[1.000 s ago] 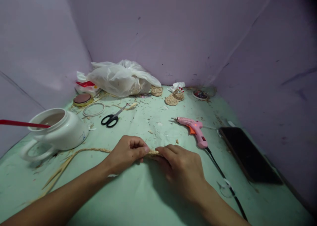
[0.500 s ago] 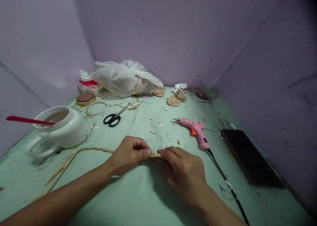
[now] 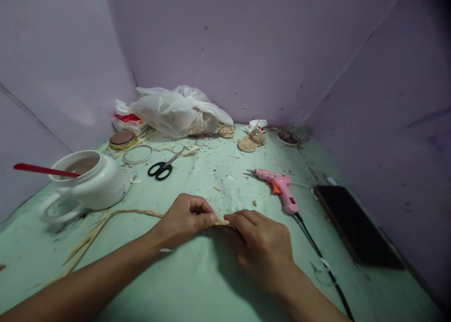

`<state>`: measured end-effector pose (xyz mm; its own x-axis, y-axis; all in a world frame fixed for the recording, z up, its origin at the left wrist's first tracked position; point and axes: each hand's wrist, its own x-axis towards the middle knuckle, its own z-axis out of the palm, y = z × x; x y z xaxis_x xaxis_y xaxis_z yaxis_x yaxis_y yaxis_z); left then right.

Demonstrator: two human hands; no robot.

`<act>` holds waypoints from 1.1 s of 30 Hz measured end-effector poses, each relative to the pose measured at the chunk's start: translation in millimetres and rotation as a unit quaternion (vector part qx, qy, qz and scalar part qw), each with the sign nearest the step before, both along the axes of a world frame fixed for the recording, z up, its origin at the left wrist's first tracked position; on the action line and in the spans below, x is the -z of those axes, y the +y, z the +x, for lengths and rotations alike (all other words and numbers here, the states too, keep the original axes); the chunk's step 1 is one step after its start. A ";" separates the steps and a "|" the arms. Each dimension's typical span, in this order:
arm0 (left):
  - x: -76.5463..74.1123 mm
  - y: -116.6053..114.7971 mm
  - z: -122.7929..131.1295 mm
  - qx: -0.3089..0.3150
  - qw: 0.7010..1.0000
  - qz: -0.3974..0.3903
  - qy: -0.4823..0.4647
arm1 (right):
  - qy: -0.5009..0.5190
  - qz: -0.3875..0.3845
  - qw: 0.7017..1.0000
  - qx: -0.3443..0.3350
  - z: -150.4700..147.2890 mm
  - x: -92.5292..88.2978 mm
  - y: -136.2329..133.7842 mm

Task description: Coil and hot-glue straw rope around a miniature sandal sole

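A braided straw cord lies on the pale green table cover, running from loose strands at the left to the middle. My left hand is closed, pinching the cord's end between thumb and fingers. My right hand meets it from the right, fingers curled and pressed on the same end. The short bit of cord between the two hands shows; the rest under my fingers is hidden.
A pink glue gun with a black cable lies right of my hands, a dark phone beyond it. Black scissors, a white pot with a red stick, a ring, a plastic bag and small woven discs sit farther back.
Both hands stay on the cord's end with hardly any movement. The view has shifted slightly, so everything sits a little farther right in the picture.
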<state>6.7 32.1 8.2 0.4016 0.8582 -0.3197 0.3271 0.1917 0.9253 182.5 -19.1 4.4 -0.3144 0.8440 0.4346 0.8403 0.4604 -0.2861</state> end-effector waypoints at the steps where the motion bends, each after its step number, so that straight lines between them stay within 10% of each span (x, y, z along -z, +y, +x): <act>1: 0.4 0.0 -0.1 -0.001 1.000 0.001 0.000 | 0.001 0.003 1.000 0.001 -0.1 0.2 -0.3; 33: -8.8 -3.4 2.2 0.001 1.000 -0.012 -0.014 | 0.044 0.056 0.997 0.020 -7.8 -0.1 -4.7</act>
<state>8.9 28.7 17.0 0.4129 0.8493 -0.3289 0.3018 0.2132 0.9292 174.7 -23.9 4.5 -0.2386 0.7996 0.5511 0.8322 0.4609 -0.3084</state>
